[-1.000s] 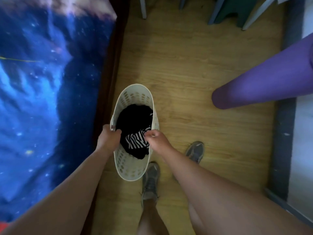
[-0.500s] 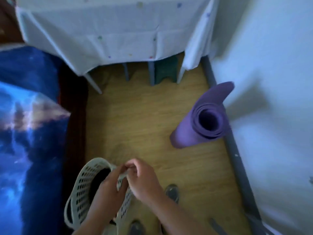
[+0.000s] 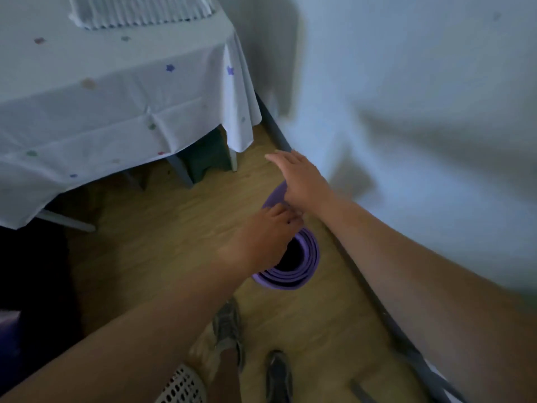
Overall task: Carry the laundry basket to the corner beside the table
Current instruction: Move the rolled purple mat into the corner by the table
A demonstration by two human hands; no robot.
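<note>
Only a perforated strip of the white laundry basket shows at the bottom edge, by my left leg, and neither hand touches it. Both hands are on a rolled purple mat that leans toward the wall near the corner. My left hand has its fingers curled over the roll's open rim. Further up the roll, my right hand lies palm down with the fingers stretched out. The table wears a white cloth with coloured stars and fills the upper left.
The white wall and its grey baseboard run along the right. A green stool sits under the table beside its legs. My grey shoes stand on the wooden floor. The far left is dark.
Both hands have left the basket and moved forward onto the purple mat. The view has swung up and right toward the corner, and the basket has dropped to the bottom edge.
</note>
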